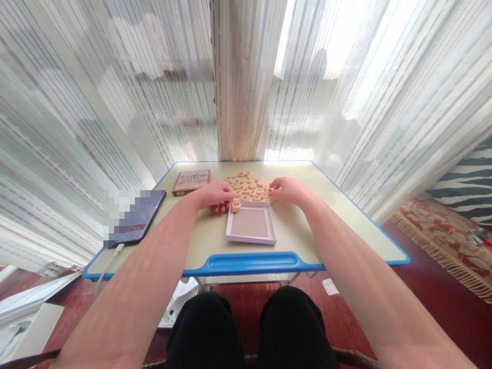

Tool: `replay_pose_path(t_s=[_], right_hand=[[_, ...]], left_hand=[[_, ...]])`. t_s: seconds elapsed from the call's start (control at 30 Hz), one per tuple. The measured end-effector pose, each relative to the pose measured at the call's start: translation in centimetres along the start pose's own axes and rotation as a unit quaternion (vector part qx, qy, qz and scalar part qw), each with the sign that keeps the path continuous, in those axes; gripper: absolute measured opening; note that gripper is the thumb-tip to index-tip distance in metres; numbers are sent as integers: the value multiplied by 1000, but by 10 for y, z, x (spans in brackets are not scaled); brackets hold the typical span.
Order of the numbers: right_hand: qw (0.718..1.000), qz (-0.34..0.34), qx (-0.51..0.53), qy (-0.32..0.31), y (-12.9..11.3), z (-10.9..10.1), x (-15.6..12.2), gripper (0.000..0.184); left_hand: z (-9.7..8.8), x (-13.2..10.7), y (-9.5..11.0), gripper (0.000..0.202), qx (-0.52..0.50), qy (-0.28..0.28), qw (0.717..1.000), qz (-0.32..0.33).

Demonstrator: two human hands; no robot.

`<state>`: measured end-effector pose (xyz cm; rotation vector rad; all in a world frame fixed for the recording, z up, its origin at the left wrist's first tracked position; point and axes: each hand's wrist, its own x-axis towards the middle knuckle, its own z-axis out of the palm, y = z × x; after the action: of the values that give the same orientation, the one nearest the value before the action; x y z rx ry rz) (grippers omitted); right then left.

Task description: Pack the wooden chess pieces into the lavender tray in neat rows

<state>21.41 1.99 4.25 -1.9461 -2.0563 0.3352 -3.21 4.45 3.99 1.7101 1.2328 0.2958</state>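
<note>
Blue-edged desk point(346, 225), pale tray point(251, 239), printed box point(192, 179) with illegible brush-style lettering, left hand point(217, 193), fingers curled, right hand point(288, 189), fingers narrowed (cannot tell if either holds anything), red- and dark-lettered pieces point(245, 191) between hands, beyond tray, single piece point(236, 206), apparently 帥, at tray's far-left corner

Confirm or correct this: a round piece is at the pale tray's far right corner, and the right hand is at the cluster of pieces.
The corner is wrong: the head view shows the round piece at the far left corner of the pale tray. The right hand is indeed at the cluster of pieces.
</note>
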Motion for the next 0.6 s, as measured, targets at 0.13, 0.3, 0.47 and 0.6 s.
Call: replay_pose_path(t_s=[0.13, 0.3, 0.47, 0.6], right_hand=[[1000, -9, -12, 6, 0, 3, 1, 30], [999, -32, 7, -1, 2, 5, 5, 23], [999, -28, 19, 17, 2, 5, 5, 29], [1000, -25, -16, 11, 3, 7, 6, 28]], left_hand=[[0, 0, 1, 23, -2, 11, 1000, -3], [1, -1, 3, 21, 9, 9, 1000, -6], [2, -3, 6, 20, 17, 10, 1000, -14], [2, -3, 5, 19, 16, -4, 1000, -19]])
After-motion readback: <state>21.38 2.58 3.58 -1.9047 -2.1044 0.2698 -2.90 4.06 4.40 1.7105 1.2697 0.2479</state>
